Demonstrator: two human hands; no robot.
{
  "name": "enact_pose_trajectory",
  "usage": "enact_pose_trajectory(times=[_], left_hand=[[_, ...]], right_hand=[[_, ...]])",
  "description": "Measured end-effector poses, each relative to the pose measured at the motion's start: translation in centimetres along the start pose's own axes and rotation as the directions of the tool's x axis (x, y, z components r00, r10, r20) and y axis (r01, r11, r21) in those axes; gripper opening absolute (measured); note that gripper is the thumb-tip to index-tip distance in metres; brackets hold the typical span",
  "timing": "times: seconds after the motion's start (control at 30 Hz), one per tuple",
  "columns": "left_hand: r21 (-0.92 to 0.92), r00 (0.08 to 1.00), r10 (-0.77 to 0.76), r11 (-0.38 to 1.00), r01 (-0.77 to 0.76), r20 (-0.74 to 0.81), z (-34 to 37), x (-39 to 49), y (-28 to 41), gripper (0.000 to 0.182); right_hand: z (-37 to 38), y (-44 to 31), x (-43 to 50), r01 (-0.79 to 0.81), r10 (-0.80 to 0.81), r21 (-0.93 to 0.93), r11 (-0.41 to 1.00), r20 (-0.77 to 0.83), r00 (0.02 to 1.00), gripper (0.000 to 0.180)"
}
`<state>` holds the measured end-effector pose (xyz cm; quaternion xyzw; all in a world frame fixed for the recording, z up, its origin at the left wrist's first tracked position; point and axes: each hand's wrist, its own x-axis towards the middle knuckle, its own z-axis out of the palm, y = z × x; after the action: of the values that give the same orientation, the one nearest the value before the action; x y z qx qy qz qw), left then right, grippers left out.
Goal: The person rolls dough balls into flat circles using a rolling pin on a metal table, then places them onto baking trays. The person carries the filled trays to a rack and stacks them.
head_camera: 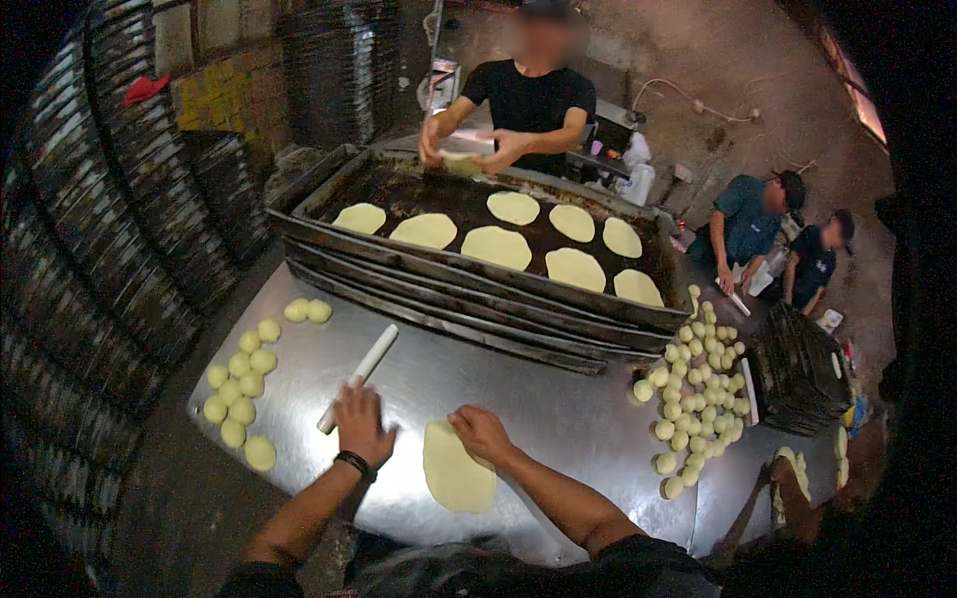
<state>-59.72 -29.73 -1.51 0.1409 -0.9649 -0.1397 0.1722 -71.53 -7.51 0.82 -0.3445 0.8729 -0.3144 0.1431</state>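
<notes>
A flattened oval dough sheet point(457, 471) lies on the steel table right in front of me. My right hand point(480, 432) pinches its upper right edge between thumb and fingers. To the left, a white rolling pin point(377, 351) lies slantwise on the steel. My left hand point(364, 424), slightly blurred and wearing a dark bracelet, is spread over the pin's lower part with the thumb apart. Whether its fingers touch the pin cannot be told. Dough balls point(240, 364) sit in a loose group at the table's left side.
Stacked dark baking trays point(463, 299) stand behind; the top one carries several dough rounds point(496, 248). A co-worker point(531, 97) across it holds a dough piece point(460, 162). Many dough balls point(695, 404) cover the right side of the steel table point(568, 433). Two people point(748, 213) work farther right.
</notes>
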Motion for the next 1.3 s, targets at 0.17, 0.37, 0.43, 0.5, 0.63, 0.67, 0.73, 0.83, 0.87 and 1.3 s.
enact_pose_trajectory(times=[0.17, 0.37, 0.43, 0.5, 0.63, 0.67, 0.73, 0.83, 0.87, 1.3], left_hand=[[-0.861, 0.802, 0.474, 0.499, 0.094, 0.363, 0.4, -0.9, 4.0, 0.041], [-0.699, 0.601, 0.515, -0.004, 0.715, 0.612, -11.6, 3.1, 1.0, 0.031], [-0.875, 0.687, 0.602, 0.04, 0.483, 0.407, -16.6, 7.9, -1.6, 0.029], [-0.951, 0.703, 0.65, 0.116, 0.286, 0.29, -21.1, 13.6, -3.8, 0.026], [-0.922, 0.731, 0.67, 0.353, -0.16, 0.13, -27.0, 27.3, -6.4, 0.026], [-0.798, 0.764, 0.639, 0.503, -0.332, 0.085, -27.8, 31.0, -6.7, 0.028], [-0.702, 0.837, 0.521, 0.659, -0.271, 0.166, -28.2, 38.0, -7.0, 0.028], [-0.443, 0.872, 0.478, 0.762, -0.472, -0.106, -26.2, 47.1, -7.7, 0.032], [-0.353, 0.863, 0.454, 0.788, -0.505, -0.222, -24.8, 49.5, -8.1, 0.033], [-0.332, 0.891, 0.279, 0.93, -0.159, 0.358, -8.0, 62.6, -17.4, 0.043]], right_hand=[[-5.6, -4.2, -1.3, -0.315, 0.224, 0.29, 0.904, 0.306, 0.925, 0.038], [-10.5, -15.2, -1.5, -0.414, 0.272, 0.372, 0.831, 0.378, 0.885, 0.04], [-11.5, -19.3, 0.9, -0.352, 0.191, 0.491, 0.797, 0.347, 0.918, 0.049], [-13.0, -22.9, 4.5, -0.25, 0.102, 0.598, 0.762, 0.271, 0.957, 0.06], [-17.7, -27.1, 15.1, 0.079, -0.137, 0.605, 0.793, 0.05, 0.989, 0.078], [-18.9, -27.4, 18.5, 0.229, -0.207, 0.488, 0.842, -0.098, 0.973, 0.082], [-21.3, -27.3, 25.4, 0.282, -0.215, 0.413, 0.866, -0.202, 0.955, 0.094], [-22.9, -25.6, 35.3, 0.266, -0.226, 0.022, 0.964, -0.46, 0.859, 0.092], [-23.0, -24.8, 38.2, 0.17, -0.208, -0.12, 0.978, -0.548, 0.81, 0.09], [-14.6, -12.0, 56.4, -0.002, 0.07, 0.325, 0.946, -0.199, 0.977, 0.094]])
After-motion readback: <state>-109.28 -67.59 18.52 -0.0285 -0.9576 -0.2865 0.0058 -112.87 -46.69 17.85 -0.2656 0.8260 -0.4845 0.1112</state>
